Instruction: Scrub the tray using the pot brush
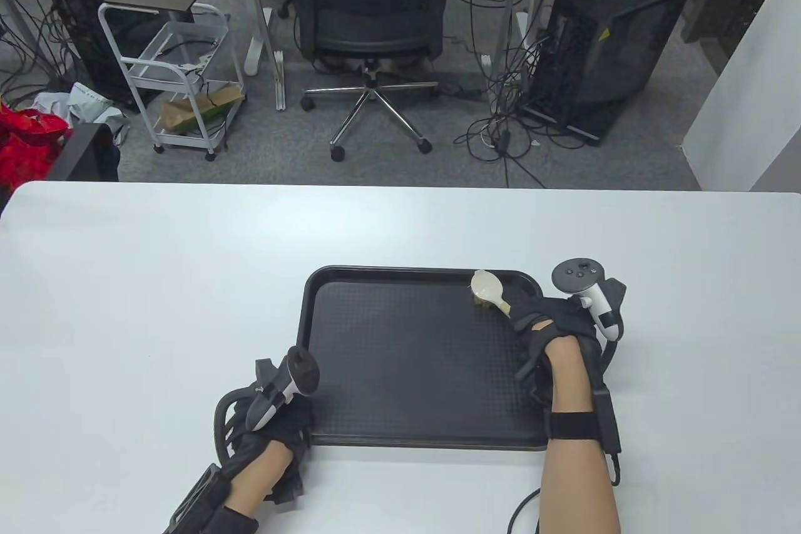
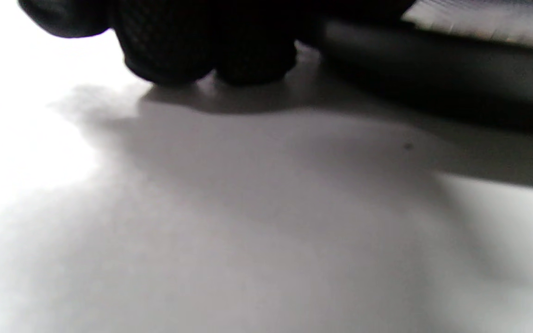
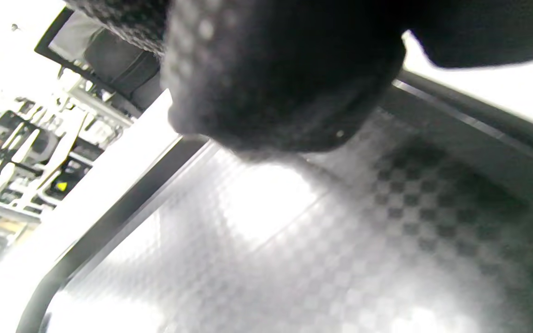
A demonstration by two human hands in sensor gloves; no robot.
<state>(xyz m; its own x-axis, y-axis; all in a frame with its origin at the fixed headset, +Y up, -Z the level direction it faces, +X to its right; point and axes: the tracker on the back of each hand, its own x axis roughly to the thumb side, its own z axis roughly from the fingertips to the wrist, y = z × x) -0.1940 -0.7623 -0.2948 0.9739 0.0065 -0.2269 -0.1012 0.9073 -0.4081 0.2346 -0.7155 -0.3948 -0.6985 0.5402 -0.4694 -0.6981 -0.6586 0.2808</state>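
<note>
The right hand has its gloved fingers curled round the handle of the pot brush, whose pale head lies bristles-down on the floor of the tray, in the tray's far right corner. The hand itself sits over the tray's right edge, the wrist reaching in from the near side. In the right wrist view a dark fingertip fills the top, blurred, above the tray's checkered floor and its raised rim.

The left hand rests at the tray's near left corner, touching its rim. In the left wrist view its fingertips press down on the white table just beside the tray's dark edge; whether they grip the rim or only lean against it I cannot tell.

The tray lies flat on the table, nearer the near edge, a little right of centre. Beyond the table's far edge stand an office chair and a white wire cart.
</note>
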